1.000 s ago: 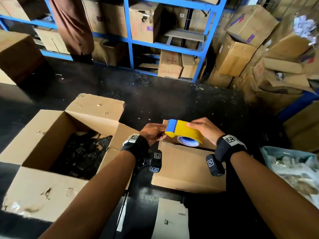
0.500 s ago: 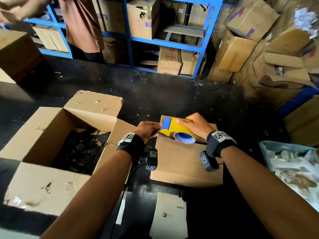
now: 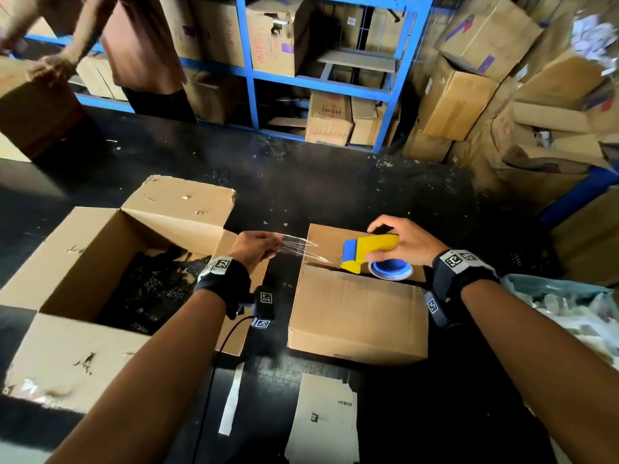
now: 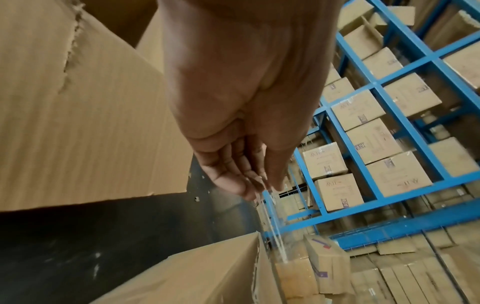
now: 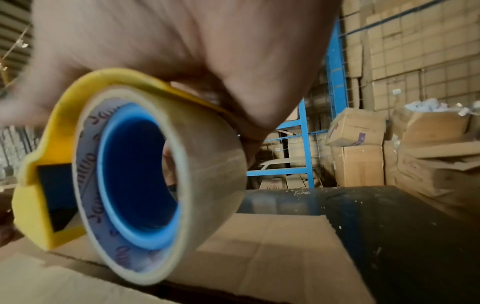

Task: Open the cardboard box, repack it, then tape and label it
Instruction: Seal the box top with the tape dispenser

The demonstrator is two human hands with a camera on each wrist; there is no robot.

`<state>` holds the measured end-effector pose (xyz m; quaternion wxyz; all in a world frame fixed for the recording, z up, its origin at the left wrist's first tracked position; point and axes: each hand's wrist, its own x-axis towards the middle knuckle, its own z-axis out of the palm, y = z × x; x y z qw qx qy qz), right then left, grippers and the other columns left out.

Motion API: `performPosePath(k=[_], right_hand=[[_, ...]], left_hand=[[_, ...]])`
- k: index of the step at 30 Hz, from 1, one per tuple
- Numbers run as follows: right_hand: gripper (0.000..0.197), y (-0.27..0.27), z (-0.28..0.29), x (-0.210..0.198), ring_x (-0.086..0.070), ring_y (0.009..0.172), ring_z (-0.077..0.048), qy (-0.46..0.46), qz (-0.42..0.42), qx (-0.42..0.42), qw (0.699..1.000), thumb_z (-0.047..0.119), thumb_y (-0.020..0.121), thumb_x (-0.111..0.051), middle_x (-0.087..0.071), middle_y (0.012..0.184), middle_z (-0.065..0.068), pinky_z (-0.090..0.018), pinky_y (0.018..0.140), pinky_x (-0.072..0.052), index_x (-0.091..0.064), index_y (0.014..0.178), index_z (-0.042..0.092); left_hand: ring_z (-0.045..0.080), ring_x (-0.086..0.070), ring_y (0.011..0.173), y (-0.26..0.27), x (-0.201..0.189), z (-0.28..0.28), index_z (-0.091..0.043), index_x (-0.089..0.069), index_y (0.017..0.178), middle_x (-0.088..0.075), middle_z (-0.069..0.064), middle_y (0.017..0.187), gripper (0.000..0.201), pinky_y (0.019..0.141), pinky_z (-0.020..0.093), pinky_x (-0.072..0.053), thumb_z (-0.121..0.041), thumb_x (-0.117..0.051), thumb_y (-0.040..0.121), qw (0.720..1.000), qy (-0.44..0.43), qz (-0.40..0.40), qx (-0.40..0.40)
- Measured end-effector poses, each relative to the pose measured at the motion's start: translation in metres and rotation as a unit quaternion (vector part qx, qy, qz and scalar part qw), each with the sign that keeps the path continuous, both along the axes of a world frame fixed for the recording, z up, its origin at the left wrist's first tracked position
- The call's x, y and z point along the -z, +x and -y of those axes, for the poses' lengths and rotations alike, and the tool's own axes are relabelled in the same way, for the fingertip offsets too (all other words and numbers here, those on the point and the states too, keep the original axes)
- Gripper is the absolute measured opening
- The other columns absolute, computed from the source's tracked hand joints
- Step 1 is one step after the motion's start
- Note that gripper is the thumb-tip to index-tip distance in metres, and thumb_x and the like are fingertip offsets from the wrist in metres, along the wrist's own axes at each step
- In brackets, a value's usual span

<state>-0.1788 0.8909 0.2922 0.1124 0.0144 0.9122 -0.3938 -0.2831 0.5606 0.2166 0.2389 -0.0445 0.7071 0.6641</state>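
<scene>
Blue steel shelving [image 3: 385, 88] packed with brown cartons lines the far side of the room, and more cartons are heaped at the right; in front of it stretches a black tabletop [image 3: 335, 185] speckled with paper scraps. Two cardboard boxes stand on the tabletop. One large open cardboard box [image 3: 77, 262], flaps spread and dark contents inside, sits toward the left edge. One smaller closed cardboard box [image 3: 355, 316] sits near the middle, its two top flaps meeting at a seam. Over that seam the right hand [image 3: 407, 242] grips one yellow tape dispenser with a blue blade guard [image 3: 368, 251], fingers and thumb curled over its yellow shell; the roll of clear tape on a blue core [image 5: 145, 181] hangs just above the box top. One strip of clear tape [image 3: 298, 246] stretches from the dispenser leftward to the left hand [image 3: 258, 246], whose fingertips [image 4: 249, 181] pinch its free end past the small box's left edge. One white printed label sheet [image 3: 321, 420] and one narrow white paper strip [image 3: 231, 400] lie near the tabletop's front edge. One pale plastic bag of packaged items [image 3: 562, 309] rests at the right edge. At the far left another person in a brown garment [image 3: 140, 45] touches a third cardboard box [image 3: 33, 112].
</scene>
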Motion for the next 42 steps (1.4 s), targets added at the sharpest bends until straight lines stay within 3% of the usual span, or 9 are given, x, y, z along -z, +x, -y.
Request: performPosePath(k=[4, 9, 12, 18, 22, 28, 33, 37, 42], right_hand=[[0.057, 0.002, 0.0, 0.0, -0.068, 0.091, -0.004, 0.035, -0.014, -0.029, 0.999, 0.04, 0.057, -0.099, -0.072, 0.099, 0.012, -0.025, 0.078, -0.054, -0.072, 0.106, 0.03], [0.072, 0.004, 0.008, 0.002, -0.067, 0.102, 0.002, 0.054, -0.051, -0.032, 0.997, 0.04, 0.06, -0.097, -0.072, 0.115, 0.016, -0.019, 0.088, -0.051, -0.071, 0.126, 0.032], [0.066, 0.003, 0.008, 0.002, -0.069, 0.095, 0.001, 0.042, -0.049, -0.026, 0.998, 0.037, 0.061, -0.098, -0.075, 0.105, 0.014, -0.02, 0.082, -0.052, -0.074, 0.122, 0.03], [0.071, 0.003, 0.007, 0.011, -0.067, 0.096, 0.005, 0.058, -0.015, -0.027, 0.998, 0.044, 0.056, -0.097, -0.073, 0.107, 0.015, -0.014, 0.079, -0.045, -0.075, 0.121, 0.029], [0.076, 0.004, 0.01, 0.015, -0.069, 0.101, -0.003, 0.076, -0.006, -0.04, 0.996, 0.054, 0.053, -0.093, -0.074, 0.115, 0.011, -0.025, 0.087, -0.056, -0.074, 0.123, 0.028], [0.081, 0.004, 0.009, 0.021, -0.069, 0.102, -0.004, 0.085, 0.011, -0.041, 0.995, 0.064, 0.049, -0.088, -0.074, 0.115, 0.014, -0.033, 0.09, -0.058, -0.073, 0.123, 0.033], [0.072, 0.006, 0.005, 0.022, -0.069, 0.1, -0.002, 0.067, 0.018, -0.036, 0.997, 0.049, 0.058, -0.094, -0.074, 0.111, 0.014, -0.029, 0.087, -0.058, -0.073, 0.123, 0.028], [0.064, 0.008, 0.0, 0.02, -0.068, 0.095, 0.007, 0.053, 0.019, -0.031, 0.998, 0.036, 0.063, -0.096, -0.072, 0.103, 0.02, -0.012, 0.076, -0.051, -0.074, 0.122, 0.026], [0.067, 0.009, -0.004, 0.018, -0.068, 0.096, 0.004, 0.07, 0.028, -0.027, 0.997, 0.038, 0.061, -0.097, -0.072, 0.104, 0.019, -0.023, 0.087, -0.058, -0.074, 0.123, 0.026]], left_hand=[[0.016, -0.066, 0.078, -0.002, 0.011, 0.0, -0.003, -0.075, 0.094, -0.071, 0.008, 0.081, 0.018, 0.069, 0.022, -0.053, -0.019, -0.069, 0.092, 1.0, -0.023, 0.003, -0.003], [0.006, -0.065, 0.064, 0.0, 0.016, 0.002, 0.002, -0.072, 0.103, -0.07, 0.007, 0.08, 0.02, 0.06, 0.015, -0.051, -0.014, -0.069, 0.092, 0.999, -0.015, 0.027, -0.029], [0.01, -0.067, 0.071, 0.002, 0.019, 0.005, 0.001, -0.073, 0.102, -0.072, 0.01, 0.084, 0.019, 0.066, 0.019, -0.053, -0.014, -0.07, 0.091, 0.999, -0.009, 0.032, -0.034], [0.018, -0.07, 0.088, 0.01, 0.027, 0.006, -0.004, -0.075, 0.103, -0.076, 0.012, 0.096, 0.023, 0.076, 0.025, -0.051, -0.013, -0.079, 0.082, 0.999, 0.005, 0.041, -0.016], [0.017, -0.069, 0.085, 0.016, 0.03, 0.005, -0.001, -0.072, 0.108, -0.075, 0.014, 0.099, 0.028, 0.077, 0.024, -0.052, -0.012, -0.078, 0.083, 0.999, 0.007, 0.032, -0.024], [0.02, -0.069, 0.089, 0.016, 0.035, 0.006, -0.005, -0.074, 0.104, -0.075, 0.016, 0.101, 0.029, 0.08, 0.028, -0.052, -0.014, -0.082, 0.078, 0.999, 0.01, 0.029, -0.028], [0.024, -0.071, 0.097, 0.018, 0.037, 0.004, -0.008, -0.074, 0.105, -0.075, 0.014, 0.102, 0.031, 0.097, 0.039, -0.051, -0.017, -0.083, 0.077, 1.0, 0.01, 0.019, -0.023], [0.028, -0.071, 0.102, 0.018, 0.035, 0.003, -0.009, -0.075, 0.104, -0.076, 0.012, 0.1, 0.031, 0.101, 0.04, -0.052, -0.017, -0.084, 0.076, 0.999, 0.027, 0.011, -0.015], [0.022, -0.072, 0.098, 0.021, 0.033, -0.005, -0.01, -0.075, 0.104, -0.077, 0.009, 0.099, 0.031, 0.099, 0.037, -0.053, -0.019, -0.084, 0.077, 0.999, 0.034, 0.004, -0.004]])
